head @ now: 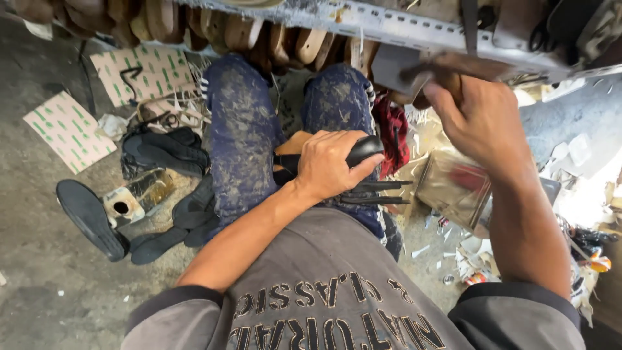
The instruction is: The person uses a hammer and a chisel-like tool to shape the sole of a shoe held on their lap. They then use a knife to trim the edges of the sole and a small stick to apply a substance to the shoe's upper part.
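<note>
- Gripping a black shoe upper mounted on a wooden last (pixel 337 159), the left hand (pixel 327 165) has its fingers curled over the top of the piece and is closed on it.
- Black shoe piece rests on the person's lap, between the knees of the dust-stained blue trousers (pixel 243 129); thin black straps (pixel 379 193) project from under the hand toward the right.
- Right hand (pixel 479 120) is raised near the metal shelf rail (pixel 402 29), fingers closed around a tool with a blurred flat head (pixel 405 71); the exact kind of tool cannot be told.
- Wooden lasts (pixel 227 29) hang in a row under the rail, above the knees.
- Black soles (pixel 87 217) and other dark shoe parts (pixel 165 149) lie on the concrete floor (pixel 39 259) on the left, near a small open can (pixel 133 198).
- Two white sheets with green marks (pixel 68 129) lie on the floor farther left.
- Red checked cloth (pixel 392 129) sits just beside the right knee; a shiny metal tin (pixel 453 185) stands below the right hand, among paper scraps.
</note>
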